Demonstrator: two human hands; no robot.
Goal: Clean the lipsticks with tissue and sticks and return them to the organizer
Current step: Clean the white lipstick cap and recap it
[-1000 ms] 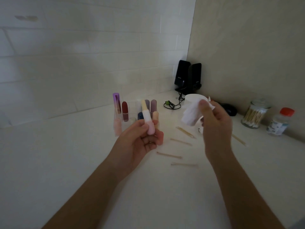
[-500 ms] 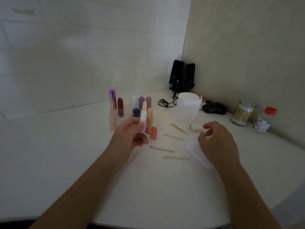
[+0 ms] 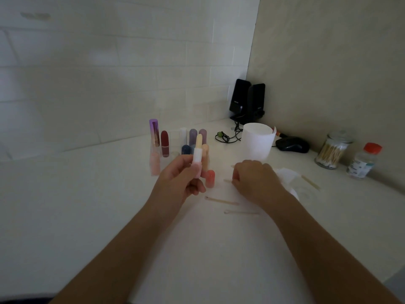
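Observation:
My left hand [image 3: 179, 183] holds an open lipstick [image 3: 197, 156] upright, a white and pink tube with a pale yellow tip. Behind it stands the clear organizer [image 3: 175, 139] with several lipsticks, among them a purple one [image 3: 154, 132] and a dark red one [image 3: 164, 143]. A pink cap [image 3: 210, 178] stands on the table between my hands. My right hand [image 3: 254, 178] is knuckles up on the table, its curled fingers closed over the end of a wooden stick [image 3: 227, 181]. The tissue [image 3: 287, 174] lies flat just right of that hand, partly under my wrist.
Two more sticks [image 3: 221, 200] [image 3: 241, 212] lie in front of my hands, another [image 3: 310, 182] further right. A tissue roll [image 3: 258, 142], mouse [image 3: 292, 144], speakers [image 3: 247, 102], swab jar [image 3: 333, 150] and red-capped bottle [image 3: 363, 161] line the back right. The table edge runs at lower right.
My right hand came down from the air with the tissue, laid it on the table and moved left onto a stick. My left hand kept the lipstick upright.

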